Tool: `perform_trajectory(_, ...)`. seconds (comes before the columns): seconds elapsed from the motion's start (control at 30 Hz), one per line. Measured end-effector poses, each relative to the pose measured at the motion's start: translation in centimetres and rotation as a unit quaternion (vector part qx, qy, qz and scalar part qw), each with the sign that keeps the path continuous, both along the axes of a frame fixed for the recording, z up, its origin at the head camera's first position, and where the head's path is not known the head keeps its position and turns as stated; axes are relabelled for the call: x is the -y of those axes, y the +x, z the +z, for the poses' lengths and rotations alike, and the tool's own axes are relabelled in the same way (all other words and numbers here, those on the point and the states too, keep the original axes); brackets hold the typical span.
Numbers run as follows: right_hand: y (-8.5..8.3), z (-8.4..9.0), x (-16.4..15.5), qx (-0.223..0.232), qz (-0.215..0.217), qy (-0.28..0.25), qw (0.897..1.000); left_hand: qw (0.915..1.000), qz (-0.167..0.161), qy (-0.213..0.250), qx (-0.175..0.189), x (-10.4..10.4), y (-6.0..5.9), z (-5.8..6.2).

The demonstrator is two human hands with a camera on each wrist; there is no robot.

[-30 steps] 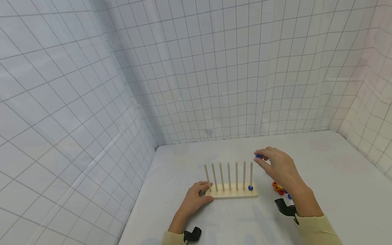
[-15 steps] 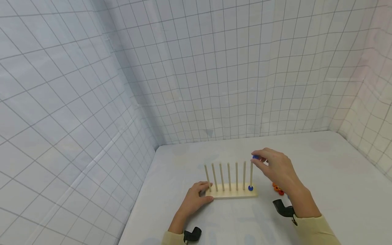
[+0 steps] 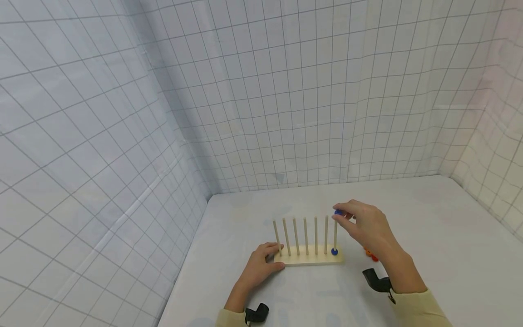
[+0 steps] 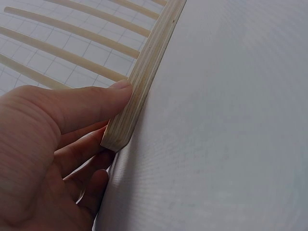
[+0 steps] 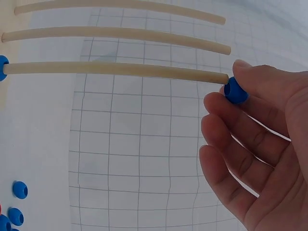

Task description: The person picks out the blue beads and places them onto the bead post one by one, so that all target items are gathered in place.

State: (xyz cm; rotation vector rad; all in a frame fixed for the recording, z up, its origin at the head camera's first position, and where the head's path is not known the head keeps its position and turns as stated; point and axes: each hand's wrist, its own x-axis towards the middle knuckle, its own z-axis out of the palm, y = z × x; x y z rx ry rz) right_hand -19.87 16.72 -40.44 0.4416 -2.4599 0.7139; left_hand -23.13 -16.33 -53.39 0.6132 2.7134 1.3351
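The right hand (image 3: 367,227) pinches a blue bead (image 5: 235,90) at the tip of the peg rack's (image 3: 309,257) rightmost peg (image 5: 115,70); another blue bead (image 3: 334,251) sits at that peg's foot. The left hand (image 3: 259,265) grips the rack's left end on the tabletop (image 3: 429,254).

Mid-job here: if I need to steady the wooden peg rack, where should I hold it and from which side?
Grip the flat wooden base of the pale wooden peg rack at its left end, coming in from the left along the white table. That end is bare, low and flat-edged, and the left hand already pinches it there, thumb on top. The upright pegs are thin and look easy to bend.
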Motion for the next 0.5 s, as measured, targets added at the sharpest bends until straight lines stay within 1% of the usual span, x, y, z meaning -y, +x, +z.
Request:
perform_trajectory(0.23,-0.12,-0.19,0.11,-0.012,0.011,-0.008,1.0,1.0,0.0,-0.005,-0.001,0.01,0.05,0.15)
perform_trajectory(0.5,-0.11,-0.2,0.23,-0.003,0.012,-0.007,1.0,0.9998,0.003,-0.018,-0.004,0.03,-0.17,0.03)
